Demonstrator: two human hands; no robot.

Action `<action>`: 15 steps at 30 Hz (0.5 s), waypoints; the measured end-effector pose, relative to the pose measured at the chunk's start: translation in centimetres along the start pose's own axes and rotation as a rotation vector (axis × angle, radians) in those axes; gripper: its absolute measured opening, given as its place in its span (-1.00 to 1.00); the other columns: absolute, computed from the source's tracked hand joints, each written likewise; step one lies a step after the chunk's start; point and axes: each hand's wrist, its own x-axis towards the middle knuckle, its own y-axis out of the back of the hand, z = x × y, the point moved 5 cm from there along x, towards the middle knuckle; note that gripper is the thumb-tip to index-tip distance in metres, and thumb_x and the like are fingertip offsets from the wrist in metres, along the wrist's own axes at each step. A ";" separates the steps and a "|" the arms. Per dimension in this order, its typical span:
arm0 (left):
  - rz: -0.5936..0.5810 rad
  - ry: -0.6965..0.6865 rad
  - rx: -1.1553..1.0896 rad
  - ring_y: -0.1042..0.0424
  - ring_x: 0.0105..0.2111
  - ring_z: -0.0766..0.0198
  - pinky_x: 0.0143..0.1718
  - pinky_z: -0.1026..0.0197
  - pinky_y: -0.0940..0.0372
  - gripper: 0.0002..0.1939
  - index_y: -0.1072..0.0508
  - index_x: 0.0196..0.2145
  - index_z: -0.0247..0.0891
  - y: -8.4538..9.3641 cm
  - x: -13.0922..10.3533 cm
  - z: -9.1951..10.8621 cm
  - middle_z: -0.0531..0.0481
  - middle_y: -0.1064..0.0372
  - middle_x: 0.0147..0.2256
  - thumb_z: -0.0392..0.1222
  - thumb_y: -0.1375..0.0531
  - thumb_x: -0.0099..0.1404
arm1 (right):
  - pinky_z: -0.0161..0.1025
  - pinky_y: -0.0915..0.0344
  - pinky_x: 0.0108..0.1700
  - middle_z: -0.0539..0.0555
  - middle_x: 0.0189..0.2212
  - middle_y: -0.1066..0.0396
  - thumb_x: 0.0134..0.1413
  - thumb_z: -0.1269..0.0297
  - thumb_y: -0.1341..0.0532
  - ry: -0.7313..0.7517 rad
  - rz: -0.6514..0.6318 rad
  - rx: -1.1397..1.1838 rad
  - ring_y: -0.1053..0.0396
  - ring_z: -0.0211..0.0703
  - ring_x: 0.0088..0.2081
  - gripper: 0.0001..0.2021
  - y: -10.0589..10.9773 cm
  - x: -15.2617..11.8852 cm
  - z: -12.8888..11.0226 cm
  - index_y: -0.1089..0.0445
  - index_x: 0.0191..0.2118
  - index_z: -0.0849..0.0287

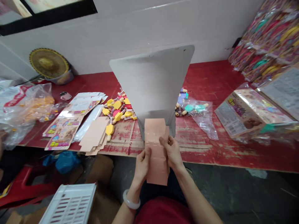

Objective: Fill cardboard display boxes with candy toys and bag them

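Note:
Both hands hold a long pink cardboard piece (157, 168) upright at the table's front edge, its creases running across it. My left hand (143, 163) grips the left side, thumb on the front face. My right hand (172, 152) grips the right side higher up, with its thumb also on the front. Behind the cardboard stands a grey-white metal stand (151, 84) with a tall sloping back; the cardboard's top overlaps its lower part. To the left lies a stack of similar pink cardboard pieces (94, 133), beside a pile of small yellow and red pieces with clear tubes (118, 113).
Printed flat cards (65, 127) and plastic bags (25, 105) cover the table's left. At right are a clear bag with teal pieces (201, 112), a printed box (247, 115) and stacked packages (273, 40). A white basket (70, 202) and red stool (30, 183) stand lower left.

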 end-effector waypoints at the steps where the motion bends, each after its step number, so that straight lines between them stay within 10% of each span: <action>1: -0.025 0.025 -0.059 -0.41 -0.41 0.22 -0.34 0.22 -0.31 -0.43 -0.55 -0.29 -0.33 -0.2 0.0 -0.2 -0.07 -0.50 -0.41 0.33 -0.25 0.23 | -0.07 -0.46 -0.02 0.14 -0.12 -0.59 -0.19 -0.03 -0.52 -0.005 -0.020 0.019 -0.53 0.07 -0.07 -0.48 -0.2 -0.2 0.1 -0.45 -0.16 0.16; 8: -0.098 0.112 -0.225 -0.52 -0.33 0.15 -0.22 0.14 -0.41 -0.46 -0.61 -0.20 -0.34 -0.7 0.0 -0.6 -0.15 -0.57 -0.33 0.25 -0.33 0.19 | -0.10 -0.48 -0.09 0.14 -0.22 -0.60 0.10 -0.20 -0.32 0.019 -0.122 -0.077 -0.53 0.09 -0.08 -0.49 -0.4 -0.7 0.8 -0.52 -0.15 0.20; 15: 0.192 -0.069 -0.046 -0.27 -0.53 0.37 -0.48 0.31 -0.18 -0.45 -0.44 -0.48 -0.31 1.2 -0.1 0.3 0.06 -0.34 -0.56 0.30 -0.25 0.25 | -0.03 -0.31 0.21 0.20 0.18 -0.42 0.12 -0.13 -0.34 0.124 -0.181 -0.384 -0.39 0.09 0.18 -0.35 1.2 -1.1 1.2 -0.35 0.23 0.12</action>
